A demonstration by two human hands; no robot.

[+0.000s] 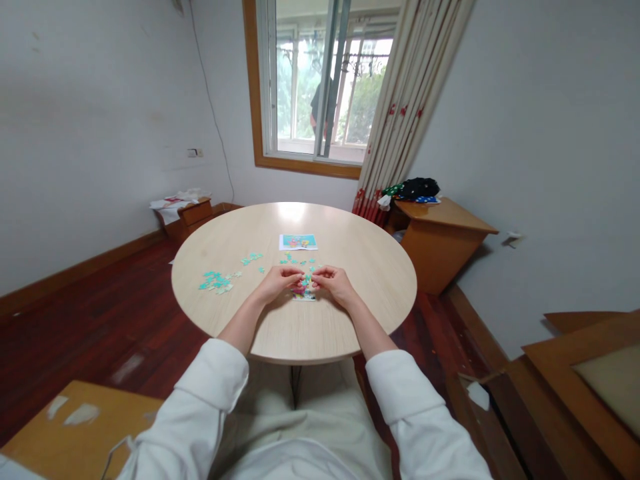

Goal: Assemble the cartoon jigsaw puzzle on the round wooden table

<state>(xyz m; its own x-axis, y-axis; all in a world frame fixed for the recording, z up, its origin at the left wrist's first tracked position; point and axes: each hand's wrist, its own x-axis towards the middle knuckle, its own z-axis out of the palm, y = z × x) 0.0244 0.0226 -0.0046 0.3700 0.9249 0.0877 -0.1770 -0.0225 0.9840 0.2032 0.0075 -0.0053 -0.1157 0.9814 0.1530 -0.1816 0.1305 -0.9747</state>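
In the head view, a picture card [299, 242] is lying flat just beyond the hands, showing cartoon figures on a teal ground; any lettering on it is appearing too small to read. A patch of joined puzzle [303, 298] is lying between the two hands and slightly nearer the body, its coloured print being partly covered by the fingers.

The round table [360, 253] is curving around the grip on all sides: its near edge is running between the hands and the lap, its far edge is passing well beyond the card, and pale wood surface is stretching from the right hand to the right-hand rim. To the left of the grip, a heap of loose pieces [216, 282] is spreading toward the left rim, while a smaller cluster [251, 258] is sitting between that heap and the card. A few teal pieces [295, 261] are lying just past the fingertips.

Both forearms are slanting inward over the near edge, sleeves being folded back below the elbows. The left hand [283, 281] and the right hand [334, 283] are facing each other, nearly meeting, with thumbs and fingers pinching inward above the puzzle; whether either pinch is grasping a piece, I cannot tell.
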